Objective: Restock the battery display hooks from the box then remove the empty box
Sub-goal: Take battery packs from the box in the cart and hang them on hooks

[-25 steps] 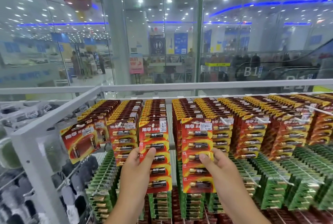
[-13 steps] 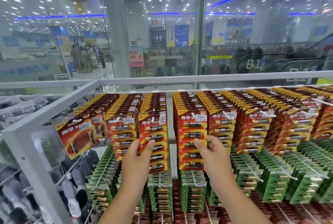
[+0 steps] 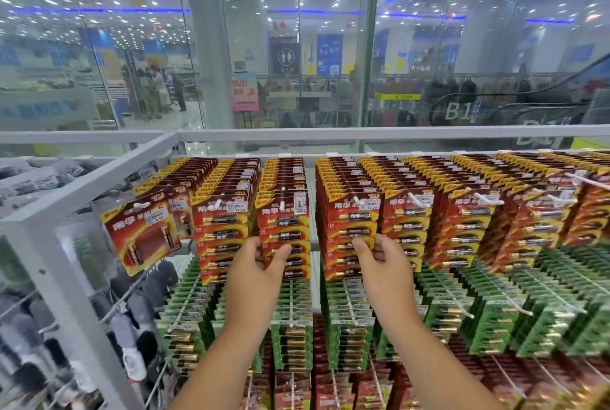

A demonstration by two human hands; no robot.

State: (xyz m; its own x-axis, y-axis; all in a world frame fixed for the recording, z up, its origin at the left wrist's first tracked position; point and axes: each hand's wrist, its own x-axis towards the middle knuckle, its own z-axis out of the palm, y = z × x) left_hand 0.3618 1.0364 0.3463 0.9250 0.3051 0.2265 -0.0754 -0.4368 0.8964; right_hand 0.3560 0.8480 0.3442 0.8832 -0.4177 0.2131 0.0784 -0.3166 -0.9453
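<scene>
left hand [image 3: 255, 272] is pinching a red battery pack stack [image 3: 284, 228], thumb in front | right hand [image 3: 384, 264] is gripping the neighbouring red stack [image 3: 351, 228] | both stacks are hanging on hooks, frame centre

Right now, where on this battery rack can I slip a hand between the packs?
One open lane: the bare strip between the left hand's red battery column and the right hand's column. Rightward the red columns crowd edge to edge; the green packs below are equally tight.
</scene>
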